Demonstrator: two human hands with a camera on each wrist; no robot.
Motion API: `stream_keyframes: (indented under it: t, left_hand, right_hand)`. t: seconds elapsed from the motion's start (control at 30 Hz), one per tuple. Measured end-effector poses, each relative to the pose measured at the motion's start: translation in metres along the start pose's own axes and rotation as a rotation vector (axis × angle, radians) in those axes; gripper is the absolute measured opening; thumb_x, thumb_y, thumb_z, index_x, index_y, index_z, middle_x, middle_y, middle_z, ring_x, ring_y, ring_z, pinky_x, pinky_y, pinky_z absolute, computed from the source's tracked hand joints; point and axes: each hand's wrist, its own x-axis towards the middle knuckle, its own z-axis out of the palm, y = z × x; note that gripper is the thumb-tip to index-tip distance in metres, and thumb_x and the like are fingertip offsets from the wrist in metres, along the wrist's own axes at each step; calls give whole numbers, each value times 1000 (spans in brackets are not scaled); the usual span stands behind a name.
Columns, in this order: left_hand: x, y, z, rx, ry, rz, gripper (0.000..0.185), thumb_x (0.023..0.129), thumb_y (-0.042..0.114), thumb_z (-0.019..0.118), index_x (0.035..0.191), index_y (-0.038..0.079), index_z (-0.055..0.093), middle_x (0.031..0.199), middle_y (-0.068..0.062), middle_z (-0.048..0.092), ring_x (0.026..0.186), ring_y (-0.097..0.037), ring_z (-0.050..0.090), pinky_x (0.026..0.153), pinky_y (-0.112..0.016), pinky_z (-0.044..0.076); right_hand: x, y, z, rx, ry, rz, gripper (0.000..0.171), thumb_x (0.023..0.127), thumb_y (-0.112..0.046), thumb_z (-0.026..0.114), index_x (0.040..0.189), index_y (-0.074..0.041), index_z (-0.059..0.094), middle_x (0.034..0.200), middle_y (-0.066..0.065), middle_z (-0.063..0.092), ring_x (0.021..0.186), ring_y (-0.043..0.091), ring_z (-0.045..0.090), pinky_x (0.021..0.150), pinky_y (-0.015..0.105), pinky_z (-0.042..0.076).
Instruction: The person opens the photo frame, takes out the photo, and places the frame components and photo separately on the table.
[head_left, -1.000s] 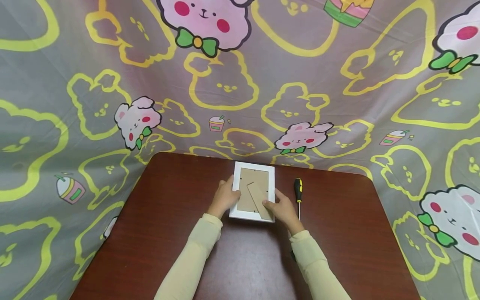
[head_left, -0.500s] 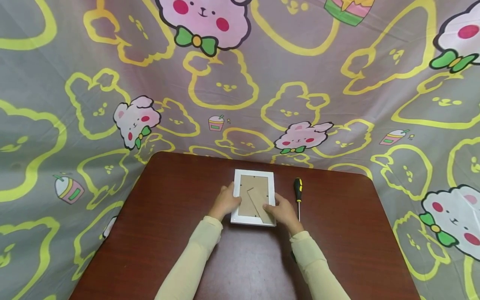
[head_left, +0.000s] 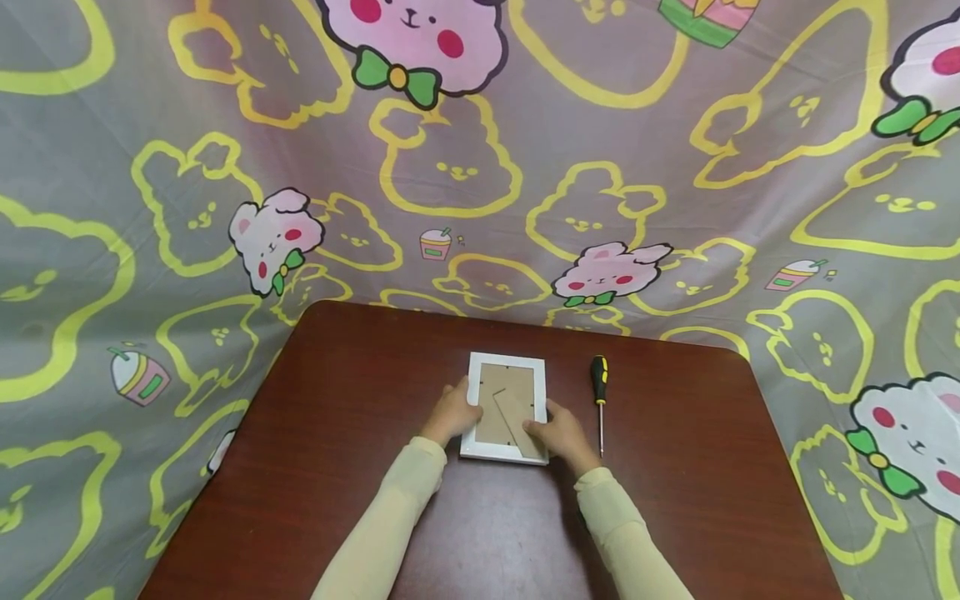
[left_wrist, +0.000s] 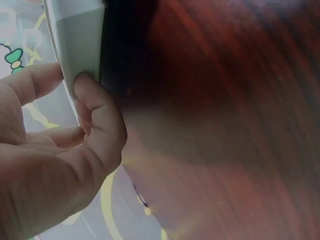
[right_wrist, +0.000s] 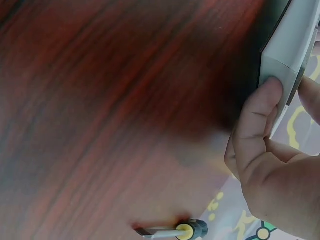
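Observation:
Between both hands is a white picture frame (head_left: pixel 480 446), its brown backing board and slanted easel leg facing up in the head view. My left hand (head_left: pixel 452 412) grips the frame's left side, thumb on the top face. The right hand (head_left: pixel 562 435) grips the opposite side low down, with its thumb on the easel leg. In the left wrist view, curled fingers of the left hand (left_wrist: pixel 65 145) press the white edge of the picture frame (left_wrist: pixel 80 40). The right wrist view has the right hand (right_wrist: pixel 270 150) pinching a corner of the picture frame (right_wrist: pixel 285 50).
A screwdriver (head_left: pixel 600 392) with a black and yellow handle lies on the reddish-brown table (head_left: pixel 337 400), right of the frame, its shaft toward the person. A cartoon-patterned cloth (head_left: pixel 480 150) hangs behind and along both sides of the table.
The picture frame has come toward the person, staying in both hands. My right hand has shifted slightly toward the person and left, and the screwdriver's tip now shows.

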Motion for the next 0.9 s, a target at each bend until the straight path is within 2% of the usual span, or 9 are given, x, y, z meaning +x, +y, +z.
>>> stream_keyframes:
  t: [0.2, 0.33, 0.47, 0.77, 0.9]
  left_hand:
    - [2, -6, 6, -4, -7, -15, 83, 84, 13, 66, 157, -2, 29, 142, -33, 42, 120, -40, 51, 104, -53, 40]
    - [3, -9, 9, -5, -4, -17, 83, 84, 12, 67, 156, -3, 30, 141, -33, 43, 119, -40, 52, 103, -54, 40]
    - [4, -10, 9, -14, -2, -14, 82, 84, 12, 66, 156, -3, 30, 141, -34, 42, 119, -40, 52, 103, -54, 40]
    - [5, -14, 8, -65, -15, -17, 80, 87, 11, 65, 157, -2, 29, 148, -35, 37, 132, -44, 43, 108, -57, 35]
    - [6, -14, 10, -82, -8, -18, 79, 85, 9, 65, 156, 1, 33, 146, -33, 41, 132, -45, 43, 107, -59, 35]
  right_hand:
    - [1, 5, 5, -17, -15, 29, 60, 88, -19, 78, 137, 7, 56, 115, 23, 67, 95, 30, 63, 86, 49, 52]
    - [2, 5, 7, -30, -11, 13, 57, 87, -17, 78, 134, 8, 57, 111, 23, 67, 90, 29, 63, 82, 48, 53]
    - [2, 3, 7, -43, -5, 7, 54, 87, -16, 78, 131, 7, 59, 109, 23, 67, 90, 29, 61, 83, 48, 52]
    - [1, 1, 7, -56, -14, 4, 58, 88, -18, 78, 134, 9, 56, 114, 25, 66, 98, 32, 62, 89, 51, 50]
    - [4, 1, -1, -10, -69, 32, 54, 89, -18, 77, 131, 10, 58, 101, 21, 68, 83, 28, 65, 67, 46, 57]
